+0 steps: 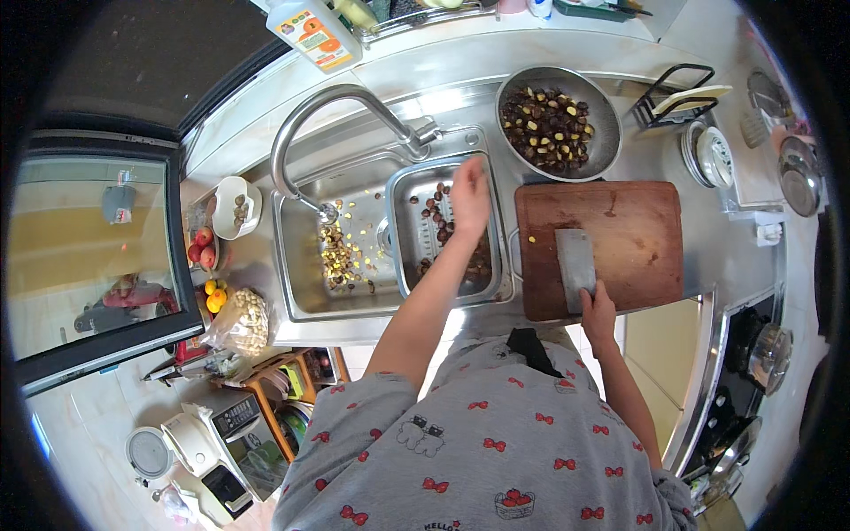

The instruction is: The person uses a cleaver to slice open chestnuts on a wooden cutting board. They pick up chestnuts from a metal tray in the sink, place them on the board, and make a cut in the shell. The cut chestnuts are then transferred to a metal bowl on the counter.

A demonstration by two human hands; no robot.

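Note:
My left hand (470, 199) is over the right side of a metal draining basket (408, 219) set in the sink; motion blurs it, and whether its fingers hold anything is hidden. Brown chestnuts (435, 216) lie in the basket, partly covered by my forearm. My right hand (599, 310) grips a cleaver (576, 265) by its handle, the broad blade lying over the wooden cutting board (637, 239). One small yellow piece (531, 239) rests on the board, left of the blade. Behind the board, a round pan (607, 143) holds many chestnuts, some showing yellow cut faces.
Yellow and brown scraps (339, 255) are scattered in the left sink basin (309, 299) under the curved faucet (282, 146). A white container (229, 199), red fruit (201, 245) and a bag of pale pieces (249, 322) stand to the left. A dish rack (677, 93) and small dishes (714, 156) sit at right.

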